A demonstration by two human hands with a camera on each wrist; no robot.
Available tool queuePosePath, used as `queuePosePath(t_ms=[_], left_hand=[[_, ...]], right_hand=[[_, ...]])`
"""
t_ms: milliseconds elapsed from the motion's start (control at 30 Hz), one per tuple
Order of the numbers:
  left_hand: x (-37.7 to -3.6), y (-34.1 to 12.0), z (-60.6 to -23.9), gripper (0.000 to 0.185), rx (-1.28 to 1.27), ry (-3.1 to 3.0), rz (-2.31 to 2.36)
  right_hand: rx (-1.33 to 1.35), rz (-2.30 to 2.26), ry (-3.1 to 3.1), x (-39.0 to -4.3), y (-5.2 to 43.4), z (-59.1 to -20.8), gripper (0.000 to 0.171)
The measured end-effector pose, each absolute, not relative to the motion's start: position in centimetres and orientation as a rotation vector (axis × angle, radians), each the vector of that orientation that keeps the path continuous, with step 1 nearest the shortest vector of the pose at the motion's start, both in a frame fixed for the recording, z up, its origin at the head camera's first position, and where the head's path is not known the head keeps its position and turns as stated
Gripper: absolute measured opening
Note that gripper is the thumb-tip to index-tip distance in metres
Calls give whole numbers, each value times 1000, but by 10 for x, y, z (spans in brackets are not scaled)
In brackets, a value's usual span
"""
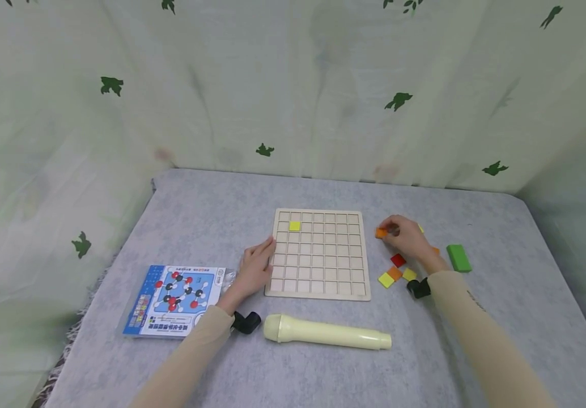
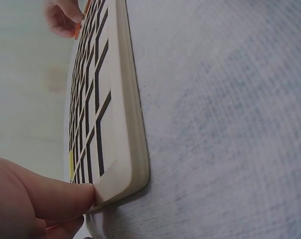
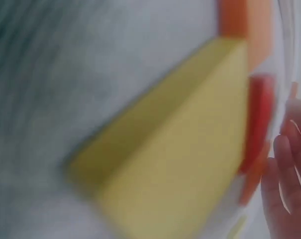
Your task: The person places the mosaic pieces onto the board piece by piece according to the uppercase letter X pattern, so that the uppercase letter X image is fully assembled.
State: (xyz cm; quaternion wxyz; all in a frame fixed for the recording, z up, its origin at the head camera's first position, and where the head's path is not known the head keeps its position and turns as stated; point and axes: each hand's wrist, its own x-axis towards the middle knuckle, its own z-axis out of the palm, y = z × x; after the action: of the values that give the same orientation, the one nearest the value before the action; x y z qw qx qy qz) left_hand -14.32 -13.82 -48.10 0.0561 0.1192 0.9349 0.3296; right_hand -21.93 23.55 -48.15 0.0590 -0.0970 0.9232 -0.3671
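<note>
A pale wooden grid board (image 1: 318, 255) lies flat on the grey table, one yellow tile (image 1: 294, 225) seated in a cell near its far left corner. My left hand (image 1: 255, 268) rests against the board's left edge, fingers fairly straight; in the left wrist view a finger (image 2: 50, 199) touches the board's corner (image 2: 123, 174). My right hand (image 1: 406, 237) is just right of the board and pinches an orange tile (image 1: 381, 232). Loose red (image 1: 398, 260), orange (image 1: 394, 273) and yellow (image 1: 386, 280) tiles lie beside that wrist. The right wrist view is blurred, filled by a yellow tile (image 3: 190, 154).
A cream cylinder (image 1: 326, 332) lies in front of the board. A blue molecule-kit booklet (image 1: 175, 299) sits at the left, a green block (image 1: 458, 258) at the right. A leaf-print curtain (image 1: 293, 85) closes in the table's back and sides.
</note>
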Motion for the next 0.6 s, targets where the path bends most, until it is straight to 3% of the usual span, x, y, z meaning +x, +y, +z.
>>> queuePosePath(t_ms=[600], left_hand=[[-144,-139,-482,56,358,2824,1005]], right_hand=[[-442,-1150,2720,-237,157,-474,26]])
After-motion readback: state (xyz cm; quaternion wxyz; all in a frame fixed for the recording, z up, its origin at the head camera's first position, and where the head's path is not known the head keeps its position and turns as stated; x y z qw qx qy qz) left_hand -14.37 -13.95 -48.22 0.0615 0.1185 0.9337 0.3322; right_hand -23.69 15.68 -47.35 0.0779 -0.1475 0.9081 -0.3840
